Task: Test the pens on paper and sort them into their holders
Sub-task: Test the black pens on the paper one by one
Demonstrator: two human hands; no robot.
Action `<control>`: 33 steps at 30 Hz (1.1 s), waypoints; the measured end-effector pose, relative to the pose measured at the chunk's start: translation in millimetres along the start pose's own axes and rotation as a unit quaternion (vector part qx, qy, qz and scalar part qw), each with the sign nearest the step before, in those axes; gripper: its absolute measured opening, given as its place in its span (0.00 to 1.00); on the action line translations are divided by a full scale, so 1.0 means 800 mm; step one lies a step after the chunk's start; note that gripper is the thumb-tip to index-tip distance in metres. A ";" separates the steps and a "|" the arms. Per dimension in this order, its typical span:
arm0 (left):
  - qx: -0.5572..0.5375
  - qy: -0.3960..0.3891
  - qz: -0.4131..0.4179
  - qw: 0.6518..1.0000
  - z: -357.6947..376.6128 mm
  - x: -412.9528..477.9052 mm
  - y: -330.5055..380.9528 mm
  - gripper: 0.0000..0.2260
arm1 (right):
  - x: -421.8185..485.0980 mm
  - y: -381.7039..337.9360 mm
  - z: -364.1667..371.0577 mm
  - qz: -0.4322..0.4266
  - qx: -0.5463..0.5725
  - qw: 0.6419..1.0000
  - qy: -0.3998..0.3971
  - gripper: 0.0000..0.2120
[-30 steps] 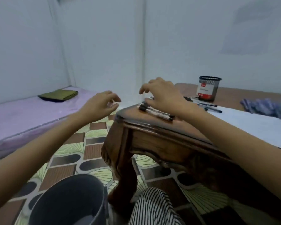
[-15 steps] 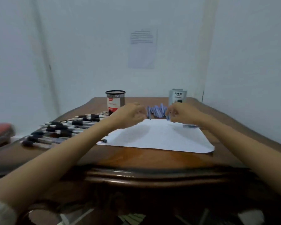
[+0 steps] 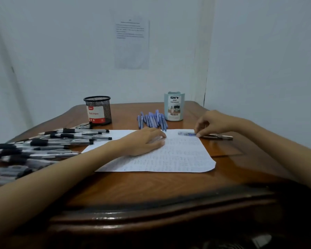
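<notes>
Two piles of pens sit on the wooden table [image 3: 151,187]: black-grip pens [image 3: 43,142] are spread along the left side, and blue pens [image 3: 152,120] are bunched just left of the pale desk organizer [image 3: 174,108] at the back. The black mesh cup [image 3: 97,110] stands back left. The left hand [image 3: 144,141] lies flat and relaxed on the scribbled paper [image 3: 178,157]. The right hand [image 3: 212,124] has its fingers curled, pinching a single pen [image 3: 188,134] that lies on the table by the paper's far right corner.

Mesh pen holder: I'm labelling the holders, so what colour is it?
The mesh holder is black, with a red-and-white label; the head view shows it.
</notes>
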State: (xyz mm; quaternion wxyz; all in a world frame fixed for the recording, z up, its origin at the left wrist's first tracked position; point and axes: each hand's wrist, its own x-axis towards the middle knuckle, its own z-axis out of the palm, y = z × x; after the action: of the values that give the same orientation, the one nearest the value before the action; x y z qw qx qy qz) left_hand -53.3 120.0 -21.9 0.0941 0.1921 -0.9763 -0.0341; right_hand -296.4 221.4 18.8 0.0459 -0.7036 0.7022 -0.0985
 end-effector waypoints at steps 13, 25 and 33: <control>-0.012 0.031 -0.018 0.999 0.006 0.005 -0.018 0.17 | 0.008 -0.027 0.021 0.038 0.194 0.980 0.005 0.08; 0.024 0.009 0.001 1.000 0.001 -0.002 -0.022 0.18 | 0.009 -0.024 0.042 0.041 0.122 0.983 0.129 0.09; 0.033 0.003 0.003 0.999 -0.001 -0.003 -0.018 0.18 | 0.009 -0.036 0.044 0.075 -0.051 0.982 0.168 0.15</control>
State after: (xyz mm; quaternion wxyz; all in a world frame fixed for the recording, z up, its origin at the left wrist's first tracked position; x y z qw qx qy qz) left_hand -45.8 107.7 -22.6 0.0906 0.1921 -0.9772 -0.0010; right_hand -260.8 211.8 -9.2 -0.1019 -0.6239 0.7546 -0.1759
